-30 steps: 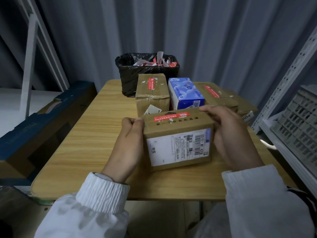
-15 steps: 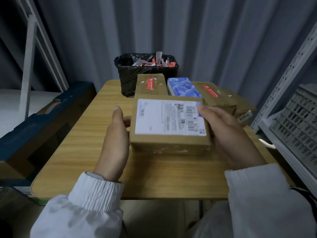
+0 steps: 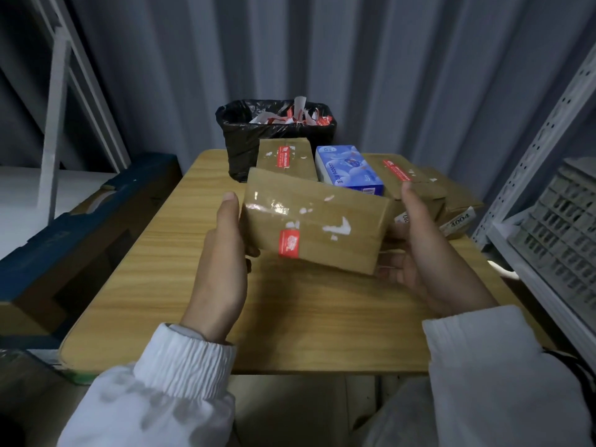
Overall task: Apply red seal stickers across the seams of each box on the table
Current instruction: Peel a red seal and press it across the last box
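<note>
Fingers [image 3: 230,208] grip the box [image 3: 325,250] at both ends

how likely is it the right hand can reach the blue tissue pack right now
Probably not yet: the right hand and left hand both hold the brown box, which hangs between them and the blue tissue pack.
</note>
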